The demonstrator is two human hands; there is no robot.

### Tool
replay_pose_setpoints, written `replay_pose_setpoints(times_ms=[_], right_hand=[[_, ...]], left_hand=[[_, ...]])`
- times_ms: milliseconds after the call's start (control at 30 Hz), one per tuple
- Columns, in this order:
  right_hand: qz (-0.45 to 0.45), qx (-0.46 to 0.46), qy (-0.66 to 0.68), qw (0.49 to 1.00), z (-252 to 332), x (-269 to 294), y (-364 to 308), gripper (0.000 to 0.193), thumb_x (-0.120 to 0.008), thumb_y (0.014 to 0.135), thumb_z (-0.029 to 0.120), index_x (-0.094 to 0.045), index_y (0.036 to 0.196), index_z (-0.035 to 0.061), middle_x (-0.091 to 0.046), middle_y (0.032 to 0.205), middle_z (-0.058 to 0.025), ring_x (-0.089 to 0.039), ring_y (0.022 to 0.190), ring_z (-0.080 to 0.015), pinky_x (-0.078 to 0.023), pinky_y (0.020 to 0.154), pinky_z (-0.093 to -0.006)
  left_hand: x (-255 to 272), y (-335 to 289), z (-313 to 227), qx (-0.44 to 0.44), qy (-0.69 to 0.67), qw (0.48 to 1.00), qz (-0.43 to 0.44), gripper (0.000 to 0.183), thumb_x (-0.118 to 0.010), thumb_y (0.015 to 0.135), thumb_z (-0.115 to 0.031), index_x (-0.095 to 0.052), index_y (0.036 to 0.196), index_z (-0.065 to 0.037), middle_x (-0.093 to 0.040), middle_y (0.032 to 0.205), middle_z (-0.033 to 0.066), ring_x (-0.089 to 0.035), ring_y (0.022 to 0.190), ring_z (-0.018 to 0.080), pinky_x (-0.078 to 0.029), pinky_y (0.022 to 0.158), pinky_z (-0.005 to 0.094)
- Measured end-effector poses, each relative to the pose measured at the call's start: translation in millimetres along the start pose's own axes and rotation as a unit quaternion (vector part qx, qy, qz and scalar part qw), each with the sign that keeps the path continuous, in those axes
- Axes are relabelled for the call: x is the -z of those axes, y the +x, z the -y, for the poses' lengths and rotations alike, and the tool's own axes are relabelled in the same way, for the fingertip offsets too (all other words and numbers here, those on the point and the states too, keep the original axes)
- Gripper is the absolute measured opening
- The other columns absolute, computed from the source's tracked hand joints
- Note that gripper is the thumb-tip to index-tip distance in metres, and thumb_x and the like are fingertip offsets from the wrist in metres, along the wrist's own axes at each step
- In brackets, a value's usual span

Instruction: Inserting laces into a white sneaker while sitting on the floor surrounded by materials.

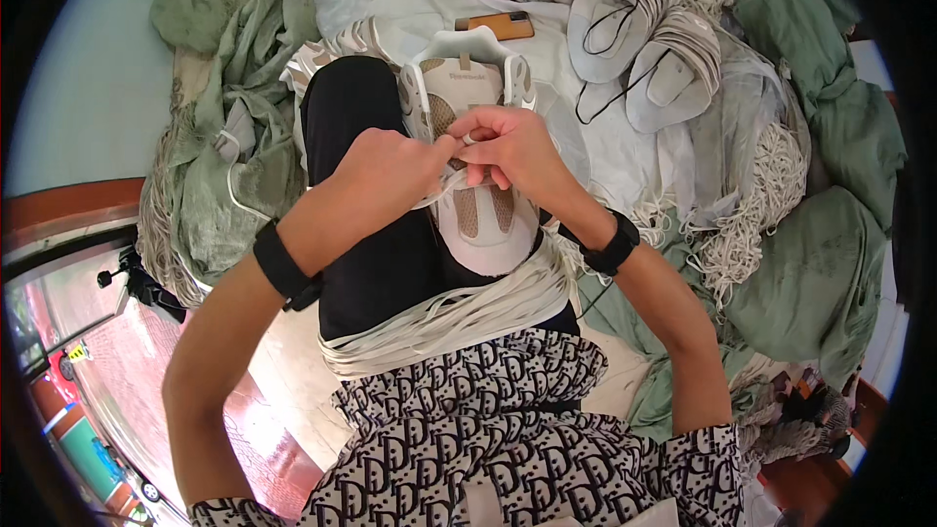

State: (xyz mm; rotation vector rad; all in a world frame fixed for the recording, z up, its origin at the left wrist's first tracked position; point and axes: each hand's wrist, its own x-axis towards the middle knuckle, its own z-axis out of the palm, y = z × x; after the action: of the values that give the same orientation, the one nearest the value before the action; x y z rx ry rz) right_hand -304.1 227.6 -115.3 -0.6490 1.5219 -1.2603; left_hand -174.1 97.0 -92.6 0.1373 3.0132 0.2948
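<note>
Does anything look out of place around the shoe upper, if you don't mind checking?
The orange, phone-like object just beyond the shoe upper looks out of place, being unlike the stacked shoe pieces nearby. I see no clear damage, though the hands hide part of the upper.

The scene is bright overall, with soft light over the white sheet [547,68] and faint shadows in the folds of the green cloth [800,273] along its right edge. Well beyond its left edge, glare washes out the pink ground [137,371]. The left hand [395,168], right hand [522,151] and pale shoe upper [488,249] look fairly crisp, while the black trousers [351,117] lose detail. Fisheye distortion bows the brown band [73,198] at far left; detail softens toward the rim, and the corners fall to black.
</note>
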Motion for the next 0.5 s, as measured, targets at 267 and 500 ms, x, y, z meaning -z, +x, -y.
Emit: replay_pose_setpoints(times_ms=[267,500], right_hand=[[0.016,0.044,-0.034,0.998,-4,-7,2,0.011,-0.056,0.073,0.001,-0.06,0.083,-0.0036,-0.058,0.063,-0.0068,-0.057,0.047,-0.0137,-0.042,0.043,-0.0268],[0.056,0.22,-0.436,0.871,1,-7,16,0.018,-0.06,0.066,0.006,-0.063,0.084,0.001,-0.061,0.069,-0.0127,-0.06,0.061,-0.0233,-0.048,0.057,-0.0329]], left_hand=[[-18,-13,-9,0.016,0.028,0.999,-0.039,0.023,-0.064,0.073,-0.026,-0.052,0.083,-0.008,-0.055,0.054,0.0052,-0.059,0.053,0.0222,-0.044,0.045,0.034],[-27,-20,-11,0.016,0.047,0.986,-0.161,0.021,-0.065,0.072,-0.023,-0.049,0.07,-0.01,-0.05,0.053,0.0035,-0.054,0.049,0.0194,-0.042,0.044,0.0317]])
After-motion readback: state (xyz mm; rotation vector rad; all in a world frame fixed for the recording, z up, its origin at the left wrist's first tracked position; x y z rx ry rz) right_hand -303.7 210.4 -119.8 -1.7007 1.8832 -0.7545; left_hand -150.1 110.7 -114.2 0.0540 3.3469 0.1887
